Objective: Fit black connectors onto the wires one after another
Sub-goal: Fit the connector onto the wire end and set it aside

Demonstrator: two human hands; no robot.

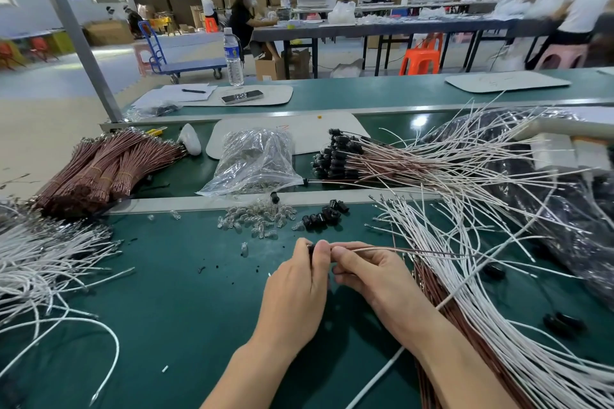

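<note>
Two hands meet at middle of worktop [172, 302]. Left hand [299, 279]: fingers curled, pinching black connector [311, 248]. Right hand [368, 271]: fingertips pinching wire pair [398, 250], brown and white, just beside connector; joint hidden. Step judged: seating wire ends. Next calls for straight push, then fresh piece from loose connectors [324, 217] toward far edge. Open room toward near edge; white wires [481, 292] crowd right edge, snag risk.

I'm wearing the only camera on my head — it's looking forward and down, sitting close above my left hand [295, 289] and right hand [372, 279] over the green bench [186, 309] — catching the hall [116, 63] beyond.
</note>
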